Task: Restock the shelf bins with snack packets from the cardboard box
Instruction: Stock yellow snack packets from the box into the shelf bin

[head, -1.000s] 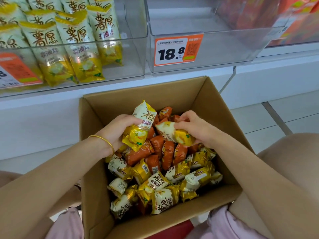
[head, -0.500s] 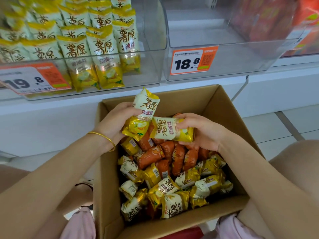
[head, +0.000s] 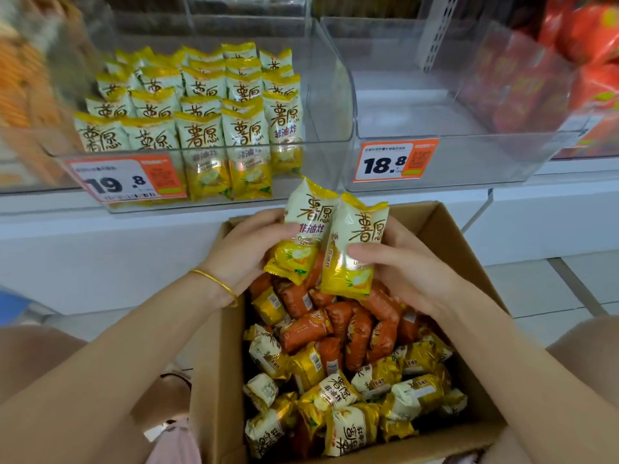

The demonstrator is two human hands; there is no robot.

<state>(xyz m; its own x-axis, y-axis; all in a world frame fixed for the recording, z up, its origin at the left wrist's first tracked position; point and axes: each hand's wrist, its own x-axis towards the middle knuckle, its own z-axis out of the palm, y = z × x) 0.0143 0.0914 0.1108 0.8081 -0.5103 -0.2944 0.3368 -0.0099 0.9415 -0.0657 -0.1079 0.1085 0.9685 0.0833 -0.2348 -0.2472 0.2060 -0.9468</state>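
Observation:
An open cardboard box (head: 214, 380) sits below me, holding several yellow and orange snack packets (head: 338, 373). My left hand (head: 244, 249) grips one yellow-and-white packet (head: 306, 226) upright above the box's far edge. Beside it, my right hand (head: 402, 262) holds a second matching packet (head: 358, 242) upright, the two packets touching. On the shelf above left, a clear bin (head: 328, 95) holds rows of the same yellow packets (head: 201, 128). To its right stands a clear bin (head: 452, 162) with nothing visible inside.
Price tags reading 19.8 (head: 127, 179) and 18.8 (head: 395, 162) hang on the bin fronts. Red packets (head: 582, 61) fill the far right of the shelf, blurred orange ones (head: 23, 88) the far left. White shelf front and tiled floor (head: 586, 279) lie behind the box.
Both hands lifted their packets up out of the box, and the right packet turned from lying sideways to upright beside the left one. My view rose toward the shelf bins.

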